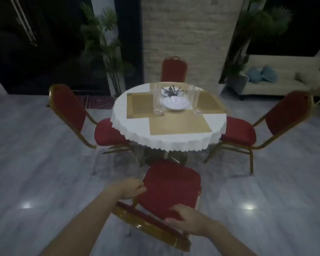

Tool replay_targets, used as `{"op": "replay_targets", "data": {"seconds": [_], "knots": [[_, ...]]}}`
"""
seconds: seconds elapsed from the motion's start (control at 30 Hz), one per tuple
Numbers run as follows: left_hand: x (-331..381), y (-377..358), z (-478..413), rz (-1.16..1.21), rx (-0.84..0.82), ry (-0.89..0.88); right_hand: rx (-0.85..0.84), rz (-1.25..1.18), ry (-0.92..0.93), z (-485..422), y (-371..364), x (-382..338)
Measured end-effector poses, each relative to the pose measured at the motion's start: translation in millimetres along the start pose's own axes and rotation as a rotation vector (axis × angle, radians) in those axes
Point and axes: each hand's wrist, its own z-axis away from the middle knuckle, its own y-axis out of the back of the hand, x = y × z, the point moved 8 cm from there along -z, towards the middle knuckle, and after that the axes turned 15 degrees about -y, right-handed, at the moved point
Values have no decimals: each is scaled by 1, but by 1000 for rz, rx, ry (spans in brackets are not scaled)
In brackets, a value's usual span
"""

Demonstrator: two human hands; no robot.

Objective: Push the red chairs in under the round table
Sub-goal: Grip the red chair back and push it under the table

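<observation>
Head view, four red chairs (pixel 171 189), one round table (pixel 168 124), left hand (pixel 130 188) and right hand (pixel 187 219) gripping nearest.

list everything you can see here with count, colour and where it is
red chairs: four, red with gold frames; near, left, right, far
round table: one, white scalloped cloth, centre
placemats: about four, gold, on the table
plates: two, white, table centre; far one holds dark cutlery
glasses: clear, several, beside the plates; exact count unclear
plants: two, green, back left and back right
sofa: one, cream, back right
cushions: two, blue, on the sofa
left hand: on the near chair's seat edge
right hand: on the near chair's backrest top
</observation>
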Motion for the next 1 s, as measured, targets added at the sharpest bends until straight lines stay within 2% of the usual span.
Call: {"op": "replay_targets", "data": {"seconds": [0.07,0.17,0.23,0.3,0.4,0.5,0.57,0.8,0.93,1.0], "knots": [[-20,-11,20,45,49,77,-19,-79,-5,-1,-24,-4],[-48,-28,59,138,338,251,58,-250,-38,3,-57,5],[-38,-28,64,102,465,159,125,-252,-18,11,-63,4],[-28,-28,66,53,451,53,152,-248,-33,14,-65,4],[-34,-30,65,-20,300,-22,223,-190,18,10,-67,3],[-43,-32,68,-59,125,-35,236,-165,71,8,-68,6],[-47,-31,69,-40,77,-20,212,-117,123,9,-66,4],[-25,-32,58,-23,312,-7,161,23,112,1,-36,32],[19,-44,21,-68,293,-99,199,139,-22,-4,17,91],[29,-52,2,-11,298,-115,225,164,-87,-2,43,121]]}}
